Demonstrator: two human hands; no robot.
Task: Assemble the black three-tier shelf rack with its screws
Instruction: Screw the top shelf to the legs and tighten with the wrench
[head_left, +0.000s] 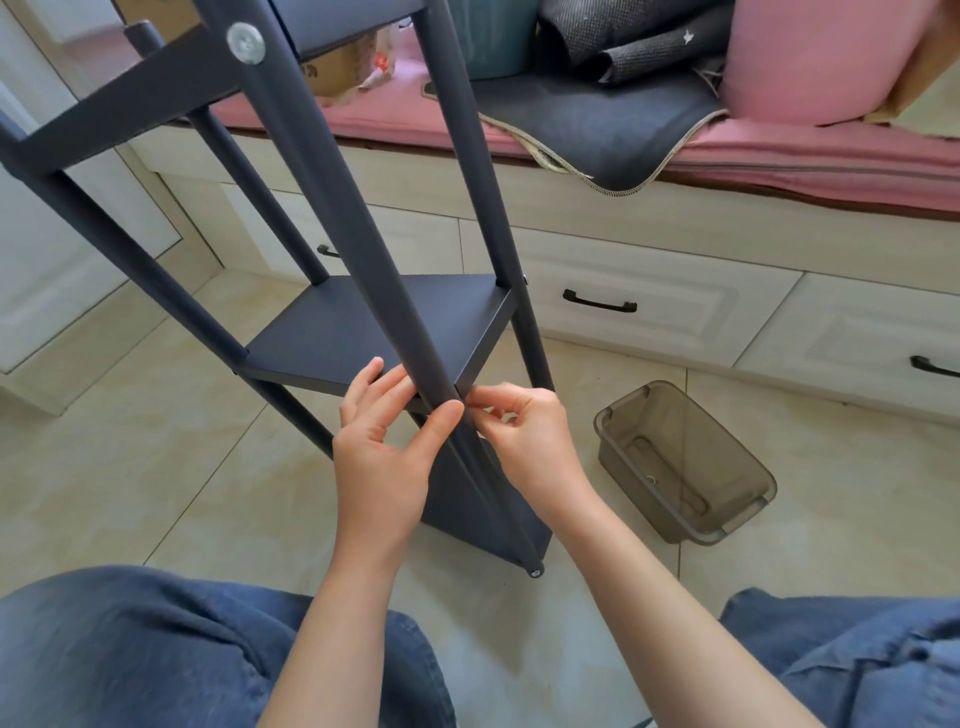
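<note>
Pinching at the black metal shelf's (374, 332) front corner, right hand (524, 431) may fumble its unseen screw; left hand (384, 441) clasps the dark round post (363, 249).

Bright, even daylight — soft shadows, sharp focus, edges bowed.

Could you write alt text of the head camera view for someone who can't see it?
A seated person's left hand holds the near post of a black shelf rack while the right hand pinches at the middle-shelf joint. A smoky plastic bin sits on the tiled floor.
</note>
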